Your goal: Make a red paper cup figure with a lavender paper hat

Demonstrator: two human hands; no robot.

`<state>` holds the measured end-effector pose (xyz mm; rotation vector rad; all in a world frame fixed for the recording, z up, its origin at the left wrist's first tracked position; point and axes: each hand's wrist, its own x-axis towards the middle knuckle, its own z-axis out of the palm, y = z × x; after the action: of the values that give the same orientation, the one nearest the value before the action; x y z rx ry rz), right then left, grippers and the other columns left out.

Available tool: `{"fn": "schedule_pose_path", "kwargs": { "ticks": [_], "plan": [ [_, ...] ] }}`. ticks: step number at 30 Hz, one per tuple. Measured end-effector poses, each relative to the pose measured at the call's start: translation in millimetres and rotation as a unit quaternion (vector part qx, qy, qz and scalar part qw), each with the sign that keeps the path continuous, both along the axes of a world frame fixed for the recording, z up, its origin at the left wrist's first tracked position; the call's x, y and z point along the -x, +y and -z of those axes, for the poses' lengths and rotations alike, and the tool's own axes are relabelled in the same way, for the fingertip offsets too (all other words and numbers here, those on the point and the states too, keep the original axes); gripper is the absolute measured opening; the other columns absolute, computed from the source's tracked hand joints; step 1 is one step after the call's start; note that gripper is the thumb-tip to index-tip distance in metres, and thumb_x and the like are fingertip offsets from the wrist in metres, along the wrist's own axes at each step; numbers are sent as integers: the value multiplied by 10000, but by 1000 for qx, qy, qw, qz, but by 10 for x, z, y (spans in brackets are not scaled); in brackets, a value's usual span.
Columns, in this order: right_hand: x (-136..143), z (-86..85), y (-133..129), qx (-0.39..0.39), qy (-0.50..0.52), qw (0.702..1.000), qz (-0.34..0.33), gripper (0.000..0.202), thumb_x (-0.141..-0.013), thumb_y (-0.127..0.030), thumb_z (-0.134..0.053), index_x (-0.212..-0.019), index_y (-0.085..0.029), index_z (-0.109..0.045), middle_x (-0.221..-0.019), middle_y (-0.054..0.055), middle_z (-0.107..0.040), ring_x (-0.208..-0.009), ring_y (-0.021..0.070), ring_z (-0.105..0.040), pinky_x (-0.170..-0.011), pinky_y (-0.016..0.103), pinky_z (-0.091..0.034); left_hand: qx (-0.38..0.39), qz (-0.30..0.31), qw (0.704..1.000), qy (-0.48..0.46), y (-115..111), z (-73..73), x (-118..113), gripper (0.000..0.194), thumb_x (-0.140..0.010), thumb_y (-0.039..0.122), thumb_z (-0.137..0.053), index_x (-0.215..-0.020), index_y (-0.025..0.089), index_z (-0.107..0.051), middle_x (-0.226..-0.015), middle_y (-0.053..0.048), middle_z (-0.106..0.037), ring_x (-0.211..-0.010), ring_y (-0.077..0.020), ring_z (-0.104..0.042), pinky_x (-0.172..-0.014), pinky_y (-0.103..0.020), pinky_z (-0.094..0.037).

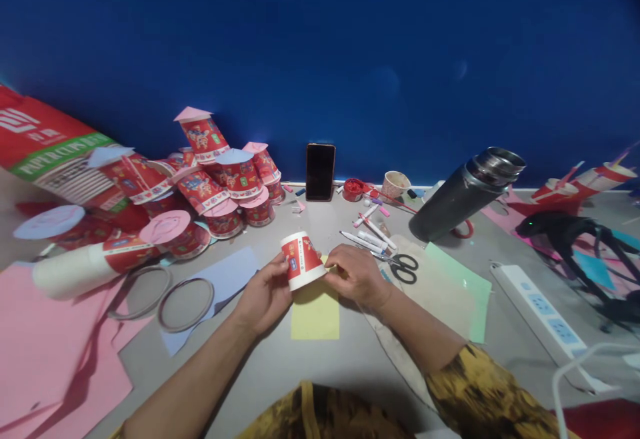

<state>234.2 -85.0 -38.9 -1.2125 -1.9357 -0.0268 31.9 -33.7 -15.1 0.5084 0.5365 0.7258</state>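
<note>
A red and white printed paper cup is held upside down and slightly tilted, with its wider white rim towards me. My left hand grips it from the left side, fingers wrapped round the wall. My right hand is closed in a pinch at the cup's right edge by the rim; whatever sits between its fingertips is too small to make out. Below the cup a yellow sheet of paper lies on the table, partly covered by the cup and hands. Black-handled scissors lie just beyond my right hand.
Decorated paper cups are piled at the left beside tape rings and pink paper. A phone stands against the blue wall. Markers, a dark flask, green paper and a power strip are on the right.
</note>
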Motion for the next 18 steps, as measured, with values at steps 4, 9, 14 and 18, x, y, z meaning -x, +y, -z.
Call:
{"fn": "schedule_pose_path", "kwargs": {
  "ticks": [4, 9, 14, 18],
  "plan": [
    [7, -16, -25, -41, -28, 999, 7, 100, -917, -161, -595, -843, -223, -620, -805, 51, -705, -741, 186, -622, -659, 301, -447, -37, 2, 999, 40, -47, 24, 1, 464, -766, 329, -845, -1171, 149, -710, -1054, -123, -806, -1042, -336, -748, -989, -466, -563],
    [50, -100, -81, -58, -74, 996, -8, 127, -963, -223, -599, -838, -229, -619, -837, 55, -707, -750, 183, -602, -681, 308, -443, -79, -40, 991, 99, -79, -2, -5, 454, -662, 227, -930, -1046, 157, -700, -953, -83, -802, -787, -217, -749, -776, -312, -585],
    [57, -65, -50, -40, -66, 997, -13, 157, -985, -359, -626, -912, -221, -635, -878, 72, -725, -792, 194, -639, -672, 306, -455, -36, -37, 997, 60, -48, -77, 2, 459, -695, 224, -862, -1120, 145, -707, -1019, -111, -801, -877, -262, -753, -797, -338, -598],
    [44, -27, -25, -15, -69, 997, -7, 74, -957, -280, -605, -912, -226, -629, -818, 41, -725, -729, 184, -629, -652, 309, -435, -63, -26, 994, 86, -98, -66, 8, 433, -722, 288, -885, -1095, 150, -716, -995, -114, -798, -868, -269, -755, -812, -354, -593]
  ]
}}
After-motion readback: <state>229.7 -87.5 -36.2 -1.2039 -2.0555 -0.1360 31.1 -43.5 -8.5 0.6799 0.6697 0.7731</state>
